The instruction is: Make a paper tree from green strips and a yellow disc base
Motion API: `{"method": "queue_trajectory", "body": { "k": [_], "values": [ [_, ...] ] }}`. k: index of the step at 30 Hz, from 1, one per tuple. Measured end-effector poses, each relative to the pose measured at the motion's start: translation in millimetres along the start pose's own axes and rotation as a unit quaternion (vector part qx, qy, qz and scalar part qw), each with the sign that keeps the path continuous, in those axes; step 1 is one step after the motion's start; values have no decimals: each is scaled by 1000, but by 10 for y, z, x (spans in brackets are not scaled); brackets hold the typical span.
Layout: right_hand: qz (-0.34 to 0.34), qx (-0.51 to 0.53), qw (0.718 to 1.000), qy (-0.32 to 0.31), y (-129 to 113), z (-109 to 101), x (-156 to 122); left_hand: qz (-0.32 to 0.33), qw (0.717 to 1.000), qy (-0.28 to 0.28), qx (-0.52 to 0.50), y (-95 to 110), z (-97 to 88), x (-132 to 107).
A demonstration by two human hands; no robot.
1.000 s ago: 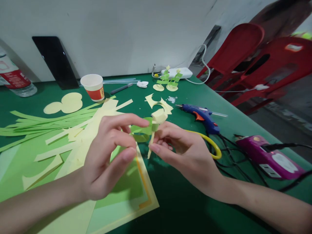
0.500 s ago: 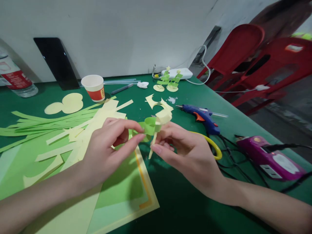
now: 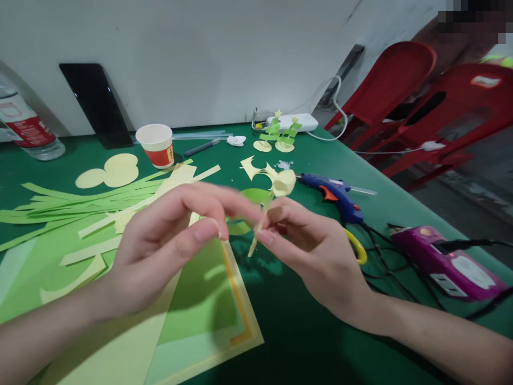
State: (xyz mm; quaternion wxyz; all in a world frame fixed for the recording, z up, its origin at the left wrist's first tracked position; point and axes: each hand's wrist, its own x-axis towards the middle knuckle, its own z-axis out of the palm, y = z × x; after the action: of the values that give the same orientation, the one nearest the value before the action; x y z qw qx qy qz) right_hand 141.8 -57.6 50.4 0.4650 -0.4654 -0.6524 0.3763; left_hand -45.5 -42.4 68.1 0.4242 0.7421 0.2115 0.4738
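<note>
My right hand (image 3: 316, 240) pinches a paper flower's thin cream stem (image 3: 252, 247) between thumb and fingers. The flower's cream paper head (image 3: 284, 183) stands just above those fingers. A curled green paper strip (image 3: 256, 196) loops out to the left of the stem, partly behind my left hand (image 3: 176, 240). The left hand is open, its thumb and fingers apart. Its blurred fingertips reach toward the stem and strip; whether they touch is not clear. On its thumb tip sits a small whitish speck.
Green strips (image 3: 92, 200) and cream sheets (image 3: 116, 342) cover the left side. A paper cup (image 3: 155, 145), bottle (image 3: 30, 125) and phone (image 3: 96, 104) stand behind. At right lie a glue gun (image 3: 339, 193), a yellow handle (image 3: 356, 247) and a purple power box (image 3: 460, 262) with cables.
My left thumb and fingers have parted and let go of the green strip, the fingers stretching right toward the stem. The flower head has shifted right and up slightly in my right hand.
</note>
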Motion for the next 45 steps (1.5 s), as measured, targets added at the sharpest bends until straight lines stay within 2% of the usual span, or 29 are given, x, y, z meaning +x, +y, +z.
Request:
{"method": "queue_trajectory", "body": {
  "k": [2, 7, 9, 12, 16, 21, 29, 35, 45],
  "values": [
    [7, 4, 1000, -1, -1, -1, 3, -43, 998, -24, -36, 5, 12, -2],
    [10, 21, 1000, 10, -32, -9, 7, -63, 994, 74, 47, -75, 53, 13],
    [11, 35, 999, 15, -34, -12, 4, -64, 992, 89, 69, -96, 62, 27],
    [8, 56, 998, 20, -17, -13, -3, -56, 991, 72, 101, -82, 72, 36],
    [8, 75, 997, 18, 14, -15, -11, -75, 991, 46, 97, -33, 90, 15],
    [12, 80, 997, 12, 19, -18, -15, -69, 993, 55, 83, -31, 109, 7],
    [-22, 52, 998, -5, -15, 3, -28, -38, 986, 77, 140, -46, 149, 21],
    [-56, 34, 998, -18, -17, 21, -45, -65, 985, 58, 147, -39, 175, 25],
    [-45, 17, 999, -17, -52, 15, -17, -111, 983, 79, 122, -56, 173, 28]
  ]
}}
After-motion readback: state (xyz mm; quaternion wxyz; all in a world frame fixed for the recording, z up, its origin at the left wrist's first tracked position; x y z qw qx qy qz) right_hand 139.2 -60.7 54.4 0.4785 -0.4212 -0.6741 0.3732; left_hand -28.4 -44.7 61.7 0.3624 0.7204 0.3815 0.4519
